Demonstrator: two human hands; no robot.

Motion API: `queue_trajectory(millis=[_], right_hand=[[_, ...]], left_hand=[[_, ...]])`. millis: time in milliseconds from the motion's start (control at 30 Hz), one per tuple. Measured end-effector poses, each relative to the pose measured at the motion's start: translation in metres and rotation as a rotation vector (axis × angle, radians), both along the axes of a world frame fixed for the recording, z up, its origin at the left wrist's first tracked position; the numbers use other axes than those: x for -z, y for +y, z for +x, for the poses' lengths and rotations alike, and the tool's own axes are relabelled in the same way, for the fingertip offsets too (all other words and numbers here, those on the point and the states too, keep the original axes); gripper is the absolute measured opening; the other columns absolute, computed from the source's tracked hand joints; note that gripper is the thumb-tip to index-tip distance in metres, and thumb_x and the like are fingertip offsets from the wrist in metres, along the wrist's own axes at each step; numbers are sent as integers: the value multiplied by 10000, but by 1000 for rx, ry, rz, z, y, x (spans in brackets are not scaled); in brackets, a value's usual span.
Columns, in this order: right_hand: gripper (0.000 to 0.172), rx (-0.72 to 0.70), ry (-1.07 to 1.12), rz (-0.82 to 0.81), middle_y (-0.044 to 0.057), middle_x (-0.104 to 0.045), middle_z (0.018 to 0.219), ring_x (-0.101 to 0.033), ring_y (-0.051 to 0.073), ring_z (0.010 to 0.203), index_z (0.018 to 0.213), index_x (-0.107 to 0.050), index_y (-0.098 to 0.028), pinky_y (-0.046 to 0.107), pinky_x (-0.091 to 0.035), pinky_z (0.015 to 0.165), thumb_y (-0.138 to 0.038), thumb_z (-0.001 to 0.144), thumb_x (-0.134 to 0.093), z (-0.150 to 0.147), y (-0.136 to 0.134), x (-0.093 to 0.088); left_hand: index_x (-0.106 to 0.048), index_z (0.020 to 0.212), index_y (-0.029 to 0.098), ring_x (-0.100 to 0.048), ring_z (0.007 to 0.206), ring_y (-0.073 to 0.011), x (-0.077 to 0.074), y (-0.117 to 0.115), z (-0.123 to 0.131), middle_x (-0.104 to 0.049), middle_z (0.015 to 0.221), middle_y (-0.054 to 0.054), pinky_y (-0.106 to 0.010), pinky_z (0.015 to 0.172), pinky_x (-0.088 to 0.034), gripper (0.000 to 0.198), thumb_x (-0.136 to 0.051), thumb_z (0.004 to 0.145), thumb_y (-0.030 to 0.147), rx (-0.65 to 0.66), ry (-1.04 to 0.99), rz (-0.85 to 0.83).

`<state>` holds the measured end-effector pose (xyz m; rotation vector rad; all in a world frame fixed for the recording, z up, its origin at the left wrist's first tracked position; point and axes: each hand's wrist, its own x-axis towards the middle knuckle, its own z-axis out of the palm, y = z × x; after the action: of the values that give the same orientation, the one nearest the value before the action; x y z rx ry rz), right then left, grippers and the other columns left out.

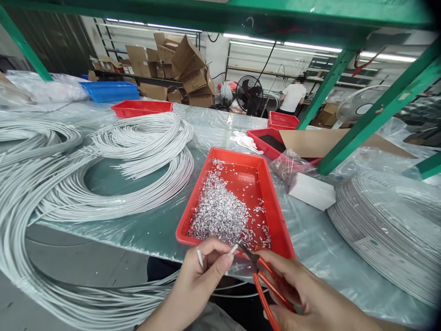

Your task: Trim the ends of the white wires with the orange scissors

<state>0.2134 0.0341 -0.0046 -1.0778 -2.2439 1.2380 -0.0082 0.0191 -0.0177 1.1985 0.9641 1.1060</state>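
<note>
Between thumb and forefinger, my left hand (pixel 206 266) pinches the end of a white cable (pixel 234 249). My right hand (pixel 296 285) is wrapped round the orange handles of a pair of pliers (pixel 265 278), whose dark jaws point at the cable's tip. Whether the jaws touch it, I cannot tell. Just beyond both hands lies a red tray (pixel 275 207) holding a heap of small shiny metal pieces (pixel 220 211). On the left, large coils of white cable (pixel 151 193) lie on the table, and a bundle of it hangs over the front edge.
A white box (pixel 312 191) and a big wrapped cable coil (pixel 382 230) sit at the right. Green frame posts (pixel 375 110) rise from the table. Farther back are a red tray (pixel 143 108), a blue bin (pixel 110 91), a black fan (pixel 249 94) and a person (pixel 292 96) in white.
</note>
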Motion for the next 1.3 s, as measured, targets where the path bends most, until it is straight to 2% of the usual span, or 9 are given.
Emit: queue_trajectory(millis=[200,300,467,600,733,900,967,1100,1300], right_hand=[[454,-51,-148,141,150,-562,1148,-566,280,1021,1289,-437,-224,375,-516,781,-402,872,-439,-2,6,-16],[422,-69,-150,198,125,-544,1198,-576,267,1013,1276,-446,-260,328,-537,733,-384,873,-447,-1,5,-21],[436,-106,-130,148,84,-520,1230,-556,247,1032,1304,-392,-329,357,-506,787,-365,875,-460,5,7,-11],[305,-62,48,19,80,-585,920,-547,166,734,1140,-543,-248,260,-461,607,-324,847,-504,2,11,-7],[246,7,458,-184,-47,-352,575,-291,52,470,1032,-593,-231,158,-257,433,-207,787,-598,-22,12,-9],[71,-121,647,-383,-6,-444,567,-450,87,475,797,-609,-146,203,-366,470,-212,769,-607,-53,10,-1],[109,-56,703,-415,-2,-462,558,-456,89,475,728,-587,-145,200,-366,468,-223,723,-663,-58,10,6],[249,118,792,-403,-42,-405,496,-285,43,417,673,-524,-149,163,-216,406,-247,629,-748,-62,10,14],[291,107,739,-372,-58,-333,468,-258,42,433,630,-479,-141,154,-194,410,-271,649,-739,-62,13,8]], left_hand=[[-660,845,141,-314,424,1,-2,3,-3,-420,634,7,-142,364,-171,223,-567,810,341,-26,-50,15],[-650,804,120,-365,378,-8,2,3,-5,-474,589,-6,-130,337,-159,262,-600,779,376,119,-247,-136],[-603,774,113,-241,296,1,4,4,-5,-420,484,26,-135,292,-119,226,-547,826,325,350,-477,-304],[-600,790,103,-225,337,11,-1,3,-2,-359,463,46,-127,341,-117,252,-519,852,334,229,-386,-205],[-575,786,100,-222,312,3,-1,0,2,-380,464,41,-137,312,-112,280,-516,848,366,330,-390,-222],[-561,780,112,-185,277,-7,5,-2,3,-313,452,61,-142,265,-106,241,-564,812,350,559,-499,-495],[-558,764,108,-175,277,-7,6,-2,2,-290,449,64,-143,259,-98,245,-580,798,350,580,-502,-549],[-549,774,108,-195,281,-4,6,1,-1,-302,474,58,-141,255,-101,260,-562,814,364,585,-558,-476],[-533,780,106,-174,290,0,8,1,-1,-299,487,54,-140,258,-86,251,-503,859,343,576,-581,-354]])
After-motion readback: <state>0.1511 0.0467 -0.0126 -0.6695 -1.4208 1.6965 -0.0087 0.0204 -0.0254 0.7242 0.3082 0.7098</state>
